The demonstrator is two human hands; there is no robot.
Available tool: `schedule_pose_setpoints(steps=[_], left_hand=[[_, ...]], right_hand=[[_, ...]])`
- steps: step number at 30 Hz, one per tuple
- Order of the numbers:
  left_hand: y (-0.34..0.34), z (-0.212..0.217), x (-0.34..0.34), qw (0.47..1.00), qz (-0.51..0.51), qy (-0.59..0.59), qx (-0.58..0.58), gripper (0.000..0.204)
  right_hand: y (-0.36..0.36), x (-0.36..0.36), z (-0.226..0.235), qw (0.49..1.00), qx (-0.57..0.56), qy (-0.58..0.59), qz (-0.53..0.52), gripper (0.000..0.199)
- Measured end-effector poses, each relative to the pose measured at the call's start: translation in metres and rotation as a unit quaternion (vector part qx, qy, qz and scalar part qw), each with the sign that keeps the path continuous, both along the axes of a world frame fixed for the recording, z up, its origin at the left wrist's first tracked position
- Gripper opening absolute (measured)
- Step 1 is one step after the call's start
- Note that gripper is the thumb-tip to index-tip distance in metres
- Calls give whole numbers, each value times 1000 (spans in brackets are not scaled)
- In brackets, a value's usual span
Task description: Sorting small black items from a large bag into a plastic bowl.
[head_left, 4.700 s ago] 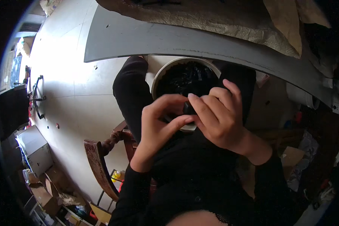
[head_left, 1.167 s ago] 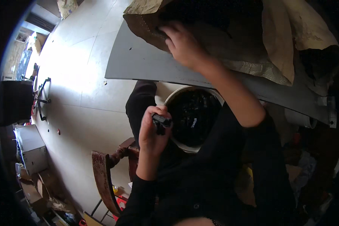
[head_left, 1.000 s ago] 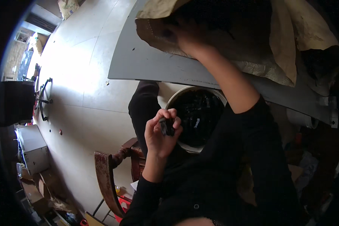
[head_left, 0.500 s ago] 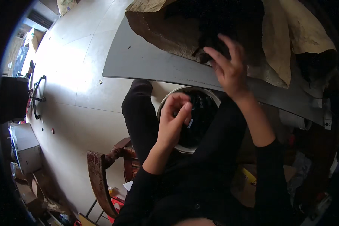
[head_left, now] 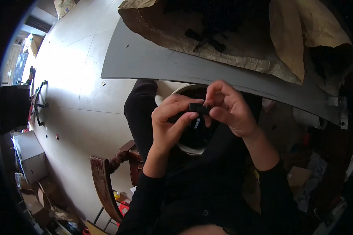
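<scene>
Over the bucket between my knees, my left hand (head_left: 165,117) pinches a small black rectangular part (head_left: 199,108) between thumb and fingers. My right hand (head_left: 234,111) meets the right end of that part, its thumb and bent fingers closed around it. Beneath both hands, the pale round bucket (head_left: 190,151) holds dark pieces, partly hidden by my fingers. On the grey tabletop (head_left: 145,58) ahead lies an opened brown paper sack (head_left: 286,39), with several loose black parts (head_left: 210,42) near its front edge. The sack's interior is too dark to make out.
A worn wooden chair (head_left: 102,188) stands at my left. Cardboard boxes (head_left: 31,150) and clutter line the far left, near a dark wheeled chair (head_left: 39,103). The table's front edge runs just above my knees. Loose items lie on the shadowed right side.
My right hand has come down from the sack to meet my left hand over the bucket. A small black part now shows between them.
</scene>
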State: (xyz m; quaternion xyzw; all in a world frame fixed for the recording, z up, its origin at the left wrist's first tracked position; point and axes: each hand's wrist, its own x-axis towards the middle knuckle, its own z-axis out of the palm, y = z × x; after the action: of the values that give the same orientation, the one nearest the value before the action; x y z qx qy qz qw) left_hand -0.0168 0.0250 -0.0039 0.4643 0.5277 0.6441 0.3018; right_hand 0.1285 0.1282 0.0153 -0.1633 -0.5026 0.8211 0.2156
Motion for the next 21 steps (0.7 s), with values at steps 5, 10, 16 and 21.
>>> schedule_pose_setpoints(steps=[5, 10, 16, 21], left_hand=[[-8, 14, 5, 984, 34, 173, 5, 35], [-7, 17, 13, 961, 59, 262, 69, 34], [-12, 22, 4, 994, -42, 98, -31, 37], [-14, 7, 1, 990, -50, 119, 64, 37]], right_hand=[[-4, -1, 15, 994, 9, -94, 56, 20], [-17, 0, 7, 996, -86, -23, -5, 10], [-15, 7, 2, 989, -141, -29, 33, 15], [-18, 6, 3, 971, -210, -41, 105, 32]])
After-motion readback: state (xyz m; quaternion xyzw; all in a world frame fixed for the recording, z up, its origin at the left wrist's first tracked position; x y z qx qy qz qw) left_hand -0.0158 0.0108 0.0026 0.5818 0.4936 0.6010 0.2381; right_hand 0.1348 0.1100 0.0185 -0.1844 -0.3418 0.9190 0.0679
